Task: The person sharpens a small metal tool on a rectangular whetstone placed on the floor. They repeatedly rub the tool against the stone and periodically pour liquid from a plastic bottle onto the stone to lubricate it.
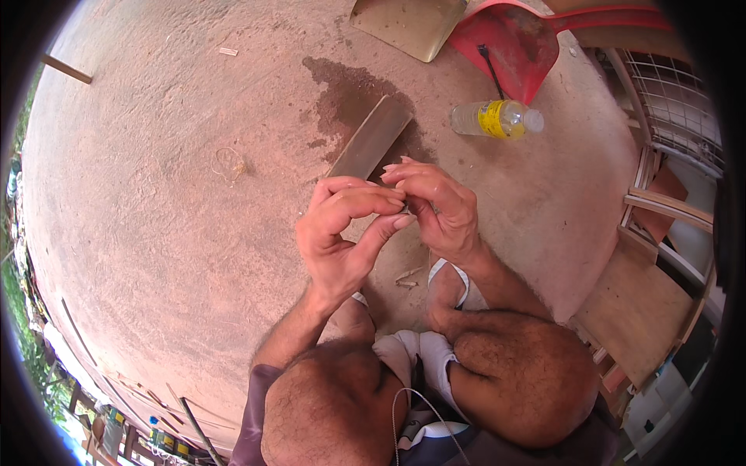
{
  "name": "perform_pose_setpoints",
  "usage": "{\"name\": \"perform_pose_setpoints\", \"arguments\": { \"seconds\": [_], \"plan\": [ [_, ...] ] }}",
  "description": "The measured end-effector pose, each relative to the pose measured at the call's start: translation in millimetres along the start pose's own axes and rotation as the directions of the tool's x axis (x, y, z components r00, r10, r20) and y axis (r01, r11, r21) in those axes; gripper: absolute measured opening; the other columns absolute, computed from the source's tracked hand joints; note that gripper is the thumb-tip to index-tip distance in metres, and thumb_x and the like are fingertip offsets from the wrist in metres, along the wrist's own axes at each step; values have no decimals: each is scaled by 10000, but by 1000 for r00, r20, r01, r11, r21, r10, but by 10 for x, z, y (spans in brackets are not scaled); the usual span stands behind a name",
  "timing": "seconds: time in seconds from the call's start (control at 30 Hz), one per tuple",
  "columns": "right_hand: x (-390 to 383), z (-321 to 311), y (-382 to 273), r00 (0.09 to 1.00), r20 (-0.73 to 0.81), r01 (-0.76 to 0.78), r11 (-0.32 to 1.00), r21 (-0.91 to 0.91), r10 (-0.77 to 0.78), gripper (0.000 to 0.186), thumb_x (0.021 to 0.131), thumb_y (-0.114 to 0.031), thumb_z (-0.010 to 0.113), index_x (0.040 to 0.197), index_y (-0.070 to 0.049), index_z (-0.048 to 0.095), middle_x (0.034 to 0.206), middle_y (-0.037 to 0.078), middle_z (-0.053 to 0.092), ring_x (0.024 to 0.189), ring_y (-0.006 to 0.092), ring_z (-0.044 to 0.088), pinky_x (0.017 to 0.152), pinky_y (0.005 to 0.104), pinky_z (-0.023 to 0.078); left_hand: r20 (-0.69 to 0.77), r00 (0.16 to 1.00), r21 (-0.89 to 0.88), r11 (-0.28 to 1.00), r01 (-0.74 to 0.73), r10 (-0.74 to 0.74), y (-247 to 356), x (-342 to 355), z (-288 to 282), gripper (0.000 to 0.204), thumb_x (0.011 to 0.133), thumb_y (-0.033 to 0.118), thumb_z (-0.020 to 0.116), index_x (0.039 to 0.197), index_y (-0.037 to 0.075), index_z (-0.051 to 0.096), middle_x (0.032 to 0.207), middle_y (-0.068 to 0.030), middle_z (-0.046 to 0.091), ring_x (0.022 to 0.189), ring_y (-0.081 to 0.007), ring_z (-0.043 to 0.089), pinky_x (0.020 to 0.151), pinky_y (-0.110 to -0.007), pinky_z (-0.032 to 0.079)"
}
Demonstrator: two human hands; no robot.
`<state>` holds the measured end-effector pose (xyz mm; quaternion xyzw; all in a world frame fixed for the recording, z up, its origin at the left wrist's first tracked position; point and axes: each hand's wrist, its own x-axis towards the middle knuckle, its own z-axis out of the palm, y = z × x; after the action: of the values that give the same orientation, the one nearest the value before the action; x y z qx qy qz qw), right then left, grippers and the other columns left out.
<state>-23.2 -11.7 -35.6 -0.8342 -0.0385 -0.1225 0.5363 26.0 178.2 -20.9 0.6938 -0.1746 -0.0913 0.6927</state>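
Note:
My left hand (342,233) and my right hand (443,213) meet near the middle of the head view, fingers curled and fingertips close together. Both pinch at a small dark thing (404,206), mostly hidden by the fingers and too small to name. Just beyond my fingers a flat grey-brown rectangular bar (371,133) lies on the concrete floor (194,217), over a dark wet patch (334,93).
A clear bottle with yellow label (489,119) lies beside a red dustpan (509,46) and a beige scoop (400,23). Wire mesh (664,85) and wooden boards (629,311) line the right side. My sandalled foot (447,287) is below the hands; a stick (66,68) lies upper left.

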Motion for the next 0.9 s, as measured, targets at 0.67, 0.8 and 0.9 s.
{"name": "perform_pose_setpoints", "arguments": {
  "seconds": [0.67,0.8,0.9],
  "plan": [
    [-74,-235,-264,943,297,-120,986,-118,150,177,995,-100,747,1162,-46,716,995,136,781,898,364,758,777,446,583,271,915,207,946,249,-299,-8,234,-490,176,902,218,900,919,56,832,928,-59,799,988,-215,687,968,-395,476],
    [-26,-527,-705,854,313,-438,899,0,415,156,1029,-96,707,1152,-8,664,917,135,806,806,290,806,699,398,610,172,922,-302,873,384,-347,-194,249,-269,317,1056,308,765,1078,-6,797,1075,-91,797,1036,-178,676,975,-374,491],
    [92,-658,-930,835,191,-537,840,76,517,143,1038,-83,674,1124,26,638,871,139,813,777,230,818,671,361,622,152,938,-481,805,347,-313,-296,218,83,438,1138,366,649,1273,-44,727,1255,-122,766,1100,-169,677,1005,-367,514]
  ]
}}
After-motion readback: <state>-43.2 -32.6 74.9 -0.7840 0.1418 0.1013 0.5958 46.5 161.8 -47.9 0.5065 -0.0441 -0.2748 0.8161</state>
